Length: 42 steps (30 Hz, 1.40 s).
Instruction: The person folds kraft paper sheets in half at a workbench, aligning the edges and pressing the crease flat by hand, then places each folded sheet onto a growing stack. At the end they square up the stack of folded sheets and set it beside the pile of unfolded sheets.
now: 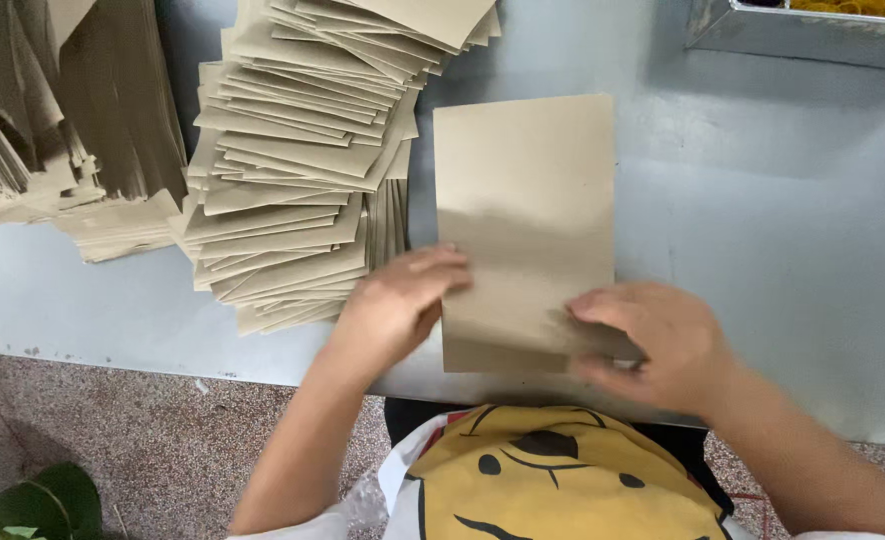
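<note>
Left hand (403, 300) flat on brown sheet (525, 230), right hand (653, 345) pinching near corner. Risk: sheet skews, or left elbow nudges stack (293, 170) beside left hand.

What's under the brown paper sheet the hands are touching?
The brown paper sheet lies flat on the grey table. The left hand and right hand press its near end. Anything beneath the sheet is covered and cannot be seen.

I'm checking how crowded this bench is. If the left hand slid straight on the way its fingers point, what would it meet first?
The left hand points right across the brown sheet it touches; likely it meets the right hand first.
</note>
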Available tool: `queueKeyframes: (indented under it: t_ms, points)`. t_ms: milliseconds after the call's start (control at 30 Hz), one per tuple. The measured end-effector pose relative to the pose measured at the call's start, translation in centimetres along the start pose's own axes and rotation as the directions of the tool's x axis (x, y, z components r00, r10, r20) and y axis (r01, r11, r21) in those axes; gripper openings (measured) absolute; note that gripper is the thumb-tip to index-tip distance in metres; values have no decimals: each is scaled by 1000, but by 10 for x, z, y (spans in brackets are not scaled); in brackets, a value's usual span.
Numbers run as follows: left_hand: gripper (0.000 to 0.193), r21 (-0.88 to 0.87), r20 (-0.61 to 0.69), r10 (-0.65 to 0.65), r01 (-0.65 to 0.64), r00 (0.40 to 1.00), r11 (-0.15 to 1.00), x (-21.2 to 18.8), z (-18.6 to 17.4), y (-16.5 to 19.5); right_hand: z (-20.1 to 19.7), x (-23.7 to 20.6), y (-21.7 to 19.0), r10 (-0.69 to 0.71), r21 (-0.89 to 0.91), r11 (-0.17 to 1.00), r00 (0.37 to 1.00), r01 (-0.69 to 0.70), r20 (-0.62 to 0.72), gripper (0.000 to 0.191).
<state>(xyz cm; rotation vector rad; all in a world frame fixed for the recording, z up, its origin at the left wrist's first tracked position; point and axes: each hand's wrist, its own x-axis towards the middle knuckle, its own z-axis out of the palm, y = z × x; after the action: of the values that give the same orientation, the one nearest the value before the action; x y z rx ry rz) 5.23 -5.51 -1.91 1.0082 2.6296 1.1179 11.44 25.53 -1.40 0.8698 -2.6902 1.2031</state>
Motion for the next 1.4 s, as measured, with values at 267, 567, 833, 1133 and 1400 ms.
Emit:
queueKeyframes:
  t_ms: [267,567,833,1133,1400]
  points:
    - [66,-44,-166,-578,580,799,813,34,16,13,-2,30,44,399,-37,913,907,-407,-132,32]
    - [33,-1,-269,-325,337,907,942,59,14,-4,23,38,50,742,252,668,650,-700,-165,26]
    - [31,232,-277,-365,431,889,872,60,12,3,16,54,43,700,57,707,685,-705,-205,28]
    - [66,381,-156,-384,414,910,827,52,6,16,32,67,0,-31,-498,863,992,88,121,60]
    - [49,337,-73,-406,406,911,850,42,-4,10,-2,13,15,209,-559,809,978,-180,-12,50]
